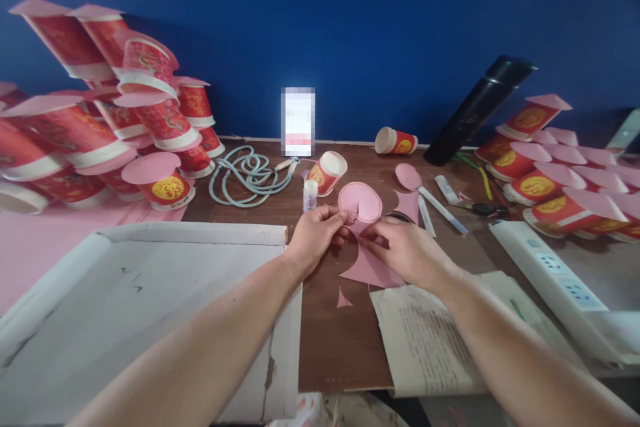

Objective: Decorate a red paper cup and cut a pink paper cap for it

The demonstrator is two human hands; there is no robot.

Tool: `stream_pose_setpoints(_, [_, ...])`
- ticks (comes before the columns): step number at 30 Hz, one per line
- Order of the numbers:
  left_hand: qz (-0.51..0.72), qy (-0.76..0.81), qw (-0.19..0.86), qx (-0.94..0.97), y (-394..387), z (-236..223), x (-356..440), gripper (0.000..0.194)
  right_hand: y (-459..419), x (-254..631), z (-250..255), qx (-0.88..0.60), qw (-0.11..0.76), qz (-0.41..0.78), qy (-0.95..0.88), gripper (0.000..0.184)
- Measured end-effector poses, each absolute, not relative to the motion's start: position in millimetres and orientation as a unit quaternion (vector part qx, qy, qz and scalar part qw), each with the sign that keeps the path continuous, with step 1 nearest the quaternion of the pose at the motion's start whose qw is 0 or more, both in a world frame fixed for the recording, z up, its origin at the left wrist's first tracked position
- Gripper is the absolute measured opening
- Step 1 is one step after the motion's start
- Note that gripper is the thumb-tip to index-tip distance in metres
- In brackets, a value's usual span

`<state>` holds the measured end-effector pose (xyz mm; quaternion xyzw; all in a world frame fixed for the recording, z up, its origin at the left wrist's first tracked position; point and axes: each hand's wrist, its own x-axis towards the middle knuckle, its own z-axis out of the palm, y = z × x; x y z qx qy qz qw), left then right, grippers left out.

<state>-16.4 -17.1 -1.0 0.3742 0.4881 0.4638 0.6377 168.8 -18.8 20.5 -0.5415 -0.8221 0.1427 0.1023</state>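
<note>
My left hand [316, 235] and my right hand [406, 252] meet over the brown table [340, 340]. Both pinch a pink paper piece [361, 203]: a round disc at the top with a flat pink sheet [371, 269] below it. My left fingers close on the disc's lower edge, my right fingers on the paper just under it. A small glue stick [310, 195] stands upright beside my left hand. A red paper cup [326, 173] lies on its side just behind it. A small pink scrap [343, 299] lies on the table near my wrists.
Piles of red cups with pink lids fill the left [125, 120] and right [550, 180]. A white tray [150, 293] lies front left, a power strip [560, 280] and printed papers [430, 333] front right. A coiled rope [247, 177], pens, scissors and a black cylinder [480, 110] lie further back.
</note>
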Motion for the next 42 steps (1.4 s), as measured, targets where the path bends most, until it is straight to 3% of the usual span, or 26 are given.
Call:
stream_pose_setpoints(9, [0.466,0.485,0.641,0.371,-17.9,0.6,-15.7,0.016,-22.0,159.4,17.9,-0.542,0.072,0.093,-0.832,0.016])
stream_pose_setpoints(17, [0.461,0.486,0.636,0.383,-18.3,-2.3,-17.1,0.017,-17.3,161.6,16.9,-0.561,0.088,0.152,-0.809,0.014])
stream_pose_setpoints(21, [0.461,0.492,0.632,0.383,-17.9,-2.0,-16.2,0.017,-16.1,161.8,15.6,-0.527,0.150,0.266,-0.793,0.014])
stream_pose_setpoints(26, [0.462,0.468,0.649,0.382,-16.2,-3.9,-16.6,0.020,-16.8,156.5,17.5,-0.488,0.286,0.366,-0.739,0.021])
stream_pose_setpoints(33, [0.467,0.470,0.654,0.365,-16.3,-1.9,-18.3,0.020,-21.6,152.8,16.7,-0.461,0.390,0.263,-0.752,0.016])
stream_pose_setpoints(42, [0.476,0.459,0.671,0.336,-16.2,0.3,-19.1,0.020,-23.4,154.2,8.9,-0.428,0.350,0.128,-0.823,0.026])
